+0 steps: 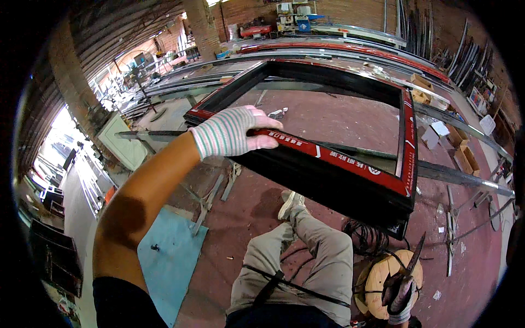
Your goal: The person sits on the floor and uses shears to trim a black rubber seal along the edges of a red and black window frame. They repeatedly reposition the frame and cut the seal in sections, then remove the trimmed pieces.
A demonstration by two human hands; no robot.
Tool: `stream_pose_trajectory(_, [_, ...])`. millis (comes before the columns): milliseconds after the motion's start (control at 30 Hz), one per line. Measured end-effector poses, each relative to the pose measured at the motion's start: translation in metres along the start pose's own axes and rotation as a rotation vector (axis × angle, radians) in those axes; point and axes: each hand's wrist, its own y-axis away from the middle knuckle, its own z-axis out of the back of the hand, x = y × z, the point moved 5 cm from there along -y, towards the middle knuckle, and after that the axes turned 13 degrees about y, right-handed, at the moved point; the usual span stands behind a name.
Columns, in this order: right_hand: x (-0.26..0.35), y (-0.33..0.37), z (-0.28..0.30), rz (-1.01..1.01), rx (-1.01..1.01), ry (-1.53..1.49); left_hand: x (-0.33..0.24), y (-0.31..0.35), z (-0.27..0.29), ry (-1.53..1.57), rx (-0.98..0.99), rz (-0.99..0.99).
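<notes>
A rectangular black frame (328,183) with red film along its upper faces is in front of me, tilted, over dark metal rails. My left hand (232,131), in a white striped knit glove, is closed around its near side, the thumb and fingers over the red edge. At the lower right, my right hand (402,300) is closed on a dark tool with a long pointed blade (416,252). The blade points upward; the grip is partly hidden by the hand. That hand is over a round pale wooden piece (377,273) with black cord about it.
Metal rails (465,177) run crosswise under the frame. A coil of black cable (365,236) lies by my legs. A light blue sheet (169,262) is on the red floor at left. Cardboard boxes (466,159) stand at right; long metal profiles (350,49) lie at the back.
</notes>
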Motion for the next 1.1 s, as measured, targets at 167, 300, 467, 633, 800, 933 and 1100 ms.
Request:
stream_pose_trajectory(167, [-0.093, -0.023, 0.017, 0.026, -0.016, -0.031, -0.009, -0.006, -0.002, 0.033, 0.009, -0.039])
stream_pose_trajectory(300, [-0.003, -0.004, -0.014, 0.023, 0.048, -0.069, -0.041, -0.027, -0.013, 0.014, 0.005, -0.127])
stream_pose_trajectory(467, [-0.021, -0.017, -0.008, -0.007, 0.090, -0.092, -0.067, -0.049, -0.027, -0.040, 0.068, -0.111])
stream_pose_trajectory(633, [-0.093, -0.024, 0.017, -0.046, -0.036, -0.155, -0.073, -0.056, -0.028, -0.039, 0.101, -0.107])
stream_pose_trajectory(800, [-0.089, -0.024, 0.014, 0.015, -0.038, -0.075, -0.054, -0.040, -0.024, 0.081, 0.040, -0.116])
stream_pose_trajectory(933, [-0.037, -0.011, 0.005, 0.013, -0.015, -0.071, -0.004, -0.010, -0.006, -0.009, -0.084, -0.136])
stream_pose_trajectory(1100, [-0.039, -0.027, 0.001, -0.023, 0.020, -0.115, 0.038, 0.045, 0.026, -0.264, -0.251, 0.045])
